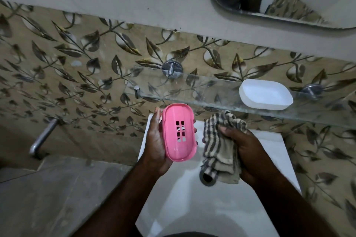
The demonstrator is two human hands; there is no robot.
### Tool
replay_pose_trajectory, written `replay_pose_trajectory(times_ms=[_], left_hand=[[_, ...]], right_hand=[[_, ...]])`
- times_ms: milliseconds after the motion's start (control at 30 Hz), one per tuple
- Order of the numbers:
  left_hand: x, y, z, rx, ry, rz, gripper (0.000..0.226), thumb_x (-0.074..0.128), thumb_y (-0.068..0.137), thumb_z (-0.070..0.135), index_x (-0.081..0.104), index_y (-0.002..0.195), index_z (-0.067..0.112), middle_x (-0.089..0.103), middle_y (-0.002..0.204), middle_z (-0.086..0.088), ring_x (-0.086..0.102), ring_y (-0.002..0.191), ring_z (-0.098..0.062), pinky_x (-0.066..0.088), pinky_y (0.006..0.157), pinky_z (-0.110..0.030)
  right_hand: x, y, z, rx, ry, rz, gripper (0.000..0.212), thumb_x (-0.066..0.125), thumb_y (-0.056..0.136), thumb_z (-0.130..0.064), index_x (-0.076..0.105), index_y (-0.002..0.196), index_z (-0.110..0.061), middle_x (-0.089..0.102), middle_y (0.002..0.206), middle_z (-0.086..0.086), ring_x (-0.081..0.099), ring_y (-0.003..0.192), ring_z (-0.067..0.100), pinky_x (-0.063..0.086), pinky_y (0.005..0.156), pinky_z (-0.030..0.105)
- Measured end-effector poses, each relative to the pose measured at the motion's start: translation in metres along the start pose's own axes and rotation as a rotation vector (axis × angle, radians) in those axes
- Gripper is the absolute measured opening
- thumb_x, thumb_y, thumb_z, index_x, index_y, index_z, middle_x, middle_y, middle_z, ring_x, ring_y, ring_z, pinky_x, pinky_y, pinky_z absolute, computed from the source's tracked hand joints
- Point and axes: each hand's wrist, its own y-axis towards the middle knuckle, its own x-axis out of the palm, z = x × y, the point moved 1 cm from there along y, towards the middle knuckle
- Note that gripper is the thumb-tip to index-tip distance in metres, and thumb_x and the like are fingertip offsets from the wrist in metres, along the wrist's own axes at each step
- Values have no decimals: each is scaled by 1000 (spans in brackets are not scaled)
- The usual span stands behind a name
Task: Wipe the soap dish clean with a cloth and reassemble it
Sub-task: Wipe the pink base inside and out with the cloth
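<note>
Left hand (154,140) cradles the pink oval plastic soap-dish insert (179,132) from its left side, palm against one long edge and fingertips curling round the far edge, so the piece stands tilted with its face toward the camera. A block of small rectangular drain slots sits in the middle of that face. Right hand (244,150) is closed around a bunched beige cloth with dark stripes (219,144); the fabric spills out above the knuckles and hangs in folds below the palm. Cloth and pink insert are just beside each other but apart, with a narrow gap between them.

Both hands are held over a white ceramic washbasin (192,198), whose dark round drain opening (207,178) shows partly under the hanging end of the cloth. Above the hands, a clear glass wall shelf (192,90) runs across on round chrome mounts (172,68). On the right part of that shelf rests the white oval plastic soap-dish base (265,94), open side up, well apart from the pink insert. Behind everything is a beige tiled wall with a dark leaf pattern (77,63). A chrome tap (44,136) projects from the wall at the left. At the top right, the rounded corner of a mirror (269,5) is visible.
</note>
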Motion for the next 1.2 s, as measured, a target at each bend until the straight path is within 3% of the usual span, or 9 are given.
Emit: replay_pose_trajectory(times_ms=[100,233,333,433,567,767,900,1033,1200], left_hand=[[3,-2,-2,-14,11,-40,66,46,75,58,72,105,5,69,100,-19,64,87,-31,51,80,-46],[5,-4,-8,-3,108,-46,58,48,81,54,68,116,11,70,108,-16,66,94,-28,54,84,-41],[5,-4,-11,6,127,-12,60,38,85,56,66,114,12,73,109,-12,69,97,-24,56,83,-37],[1,-5,-14,-33,105,42,68,41,79,61,62,117,8,72,105,-16,67,95,-29,53,86,-42],[-8,-5,-18,-8,111,126,80,51,71,63,54,127,6,68,105,-21,68,86,-28,58,77,-39],[9,-7,-36,9,135,88,72,51,78,65,57,129,14,67,122,-15,64,111,-31,53,92,-48],[2,-1,-19,65,93,127,80,49,79,67,51,134,9,65,119,-21,65,103,-31,52,92,-48],[1,-2,-14,32,99,96,73,42,79,63,59,122,7,70,102,-19,68,85,-24,58,73,-36],[9,-2,-19,-18,-44,115,81,54,73,60,57,124,-2,67,102,-23,65,86,-29,52,84,-40]], right_hand=[[3,0,2,-177,-266,11,22,59,82,7,64,103,0,71,87,16,69,76,27,56,68,37],[20,10,-7,-783,-1125,34,12,70,83,-6,72,92,-14,71,84,-9,64,84,3,48,78,17],[28,17,5,-891,-1415,-22,33,68,71,-11,71,104,-11,69,102,5,62,94,19,43,83,20],[25,4,24,-756,-1440,13,35,62,62,-12,70,96,-14,68,94,2,61,87,19,46,75,26],[13,-12,41,-534,-1301,-60,16,59,76,-12,69,89,-12,68,83,2,60,76,12,46,68,24],[28,9,4,-832,-1390,128,18,53,72,-22,66,81,-14,64,77,-2,52,73,13,29,62,18],[25,-3,26,-636,-1363,5,12,55,69,-14,56,75,-24,58,68,-8,60,64,14,46,60,27],[24,-14,40,-589,-1335,-31,6,46,73,-35,43,69,-33,51,62,-11,53,64,10,37,55,20],[50,-21,35,-558,-1216,-159,7,56,78,-29,57,78,-23,63,70,-8,60,67,7,49,60,23]])
